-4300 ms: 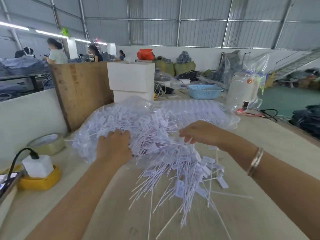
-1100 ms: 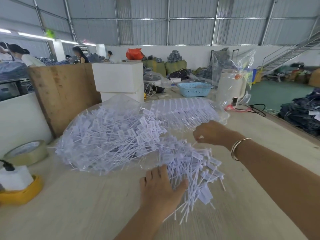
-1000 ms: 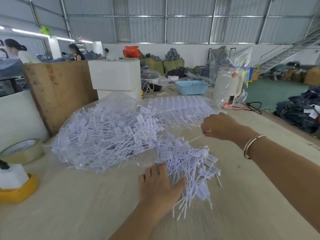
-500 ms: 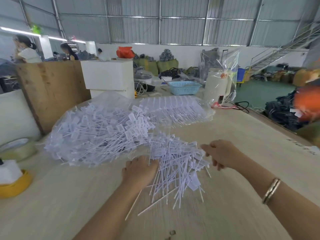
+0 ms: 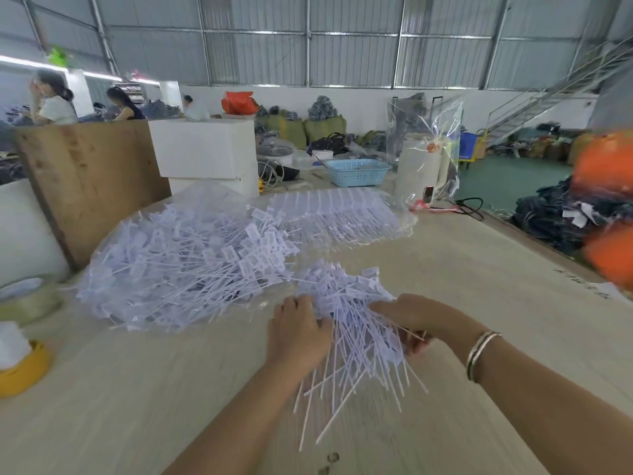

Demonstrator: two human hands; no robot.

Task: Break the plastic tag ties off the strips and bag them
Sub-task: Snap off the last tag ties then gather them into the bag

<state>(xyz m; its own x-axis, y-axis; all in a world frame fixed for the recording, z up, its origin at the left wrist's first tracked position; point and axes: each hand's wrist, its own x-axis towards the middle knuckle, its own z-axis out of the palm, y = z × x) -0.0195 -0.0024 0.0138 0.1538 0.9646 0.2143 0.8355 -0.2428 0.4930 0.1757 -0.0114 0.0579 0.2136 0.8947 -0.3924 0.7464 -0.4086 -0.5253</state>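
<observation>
Hands flank loose tag ties point(image 5: 356, 323): left hand point(image 5: 298, 334) presses, right hand point(image 5: 416, 320) grips.

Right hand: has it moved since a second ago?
Yes. The right hand came down from beside the bag of uncut strips toward the person, and now lies on the loose ties opposite the left hand.

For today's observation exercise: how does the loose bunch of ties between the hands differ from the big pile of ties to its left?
The loose bunch is small; the big pile is far larger. The bunch lies bare on the table, while the pile sits in a clear bag. The left hand and right hand flank the bunch; nothing touches the pile. Both are white plastic tag ties.
</observation>
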